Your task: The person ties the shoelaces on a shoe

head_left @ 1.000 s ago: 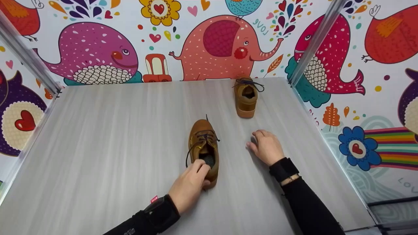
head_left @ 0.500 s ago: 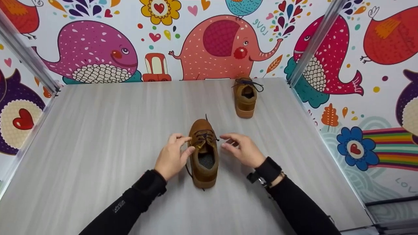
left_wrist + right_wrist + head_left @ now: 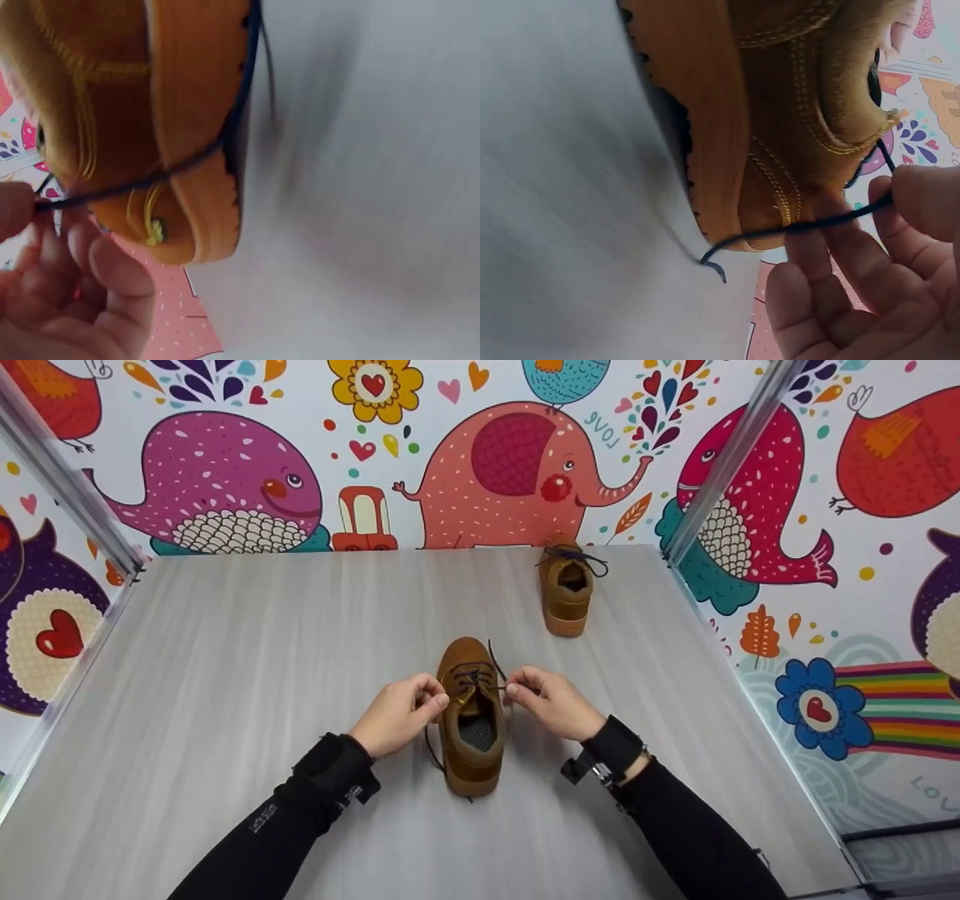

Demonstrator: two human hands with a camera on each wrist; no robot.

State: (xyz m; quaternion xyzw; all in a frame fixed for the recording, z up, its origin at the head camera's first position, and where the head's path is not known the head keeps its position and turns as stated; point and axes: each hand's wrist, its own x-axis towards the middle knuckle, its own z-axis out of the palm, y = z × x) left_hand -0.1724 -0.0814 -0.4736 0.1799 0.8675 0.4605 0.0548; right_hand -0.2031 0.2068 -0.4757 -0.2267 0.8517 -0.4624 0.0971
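Observation:
A brown shoe [image 3: 472, 769] stands upright on the table, toe pointing away, its dark blue laces untied. At its left side my left hand [image 3: 399, 715] pinches one shoelace [image 3: 135, 184] between thumb and forefinger; the lace runs down across the shoe's side in the left wrist view. On the other side, my right hand [image 3: 556, 703] pinches the other shoelace [image 3: 810, 224] between thumb and forefinger. That lace's loose tip hangs by the sole near the toe in the right wrist view. Both hands are close to the eyelets.
A second brown shoe [image 3: 566, 596] stands farther back on the right, near the back wall, with its lace tied in a bow. Printed panels [image 3: 495, 472] with metal corner posts [image 3: 739, 465] enclose the pale wood-grain table [image 3: 285, 660] at the back and sides.
My left hand left the shoe's heel opening and moved forward to its left side. My right hand came in from the right. Both hands have since taken hold of the laces.

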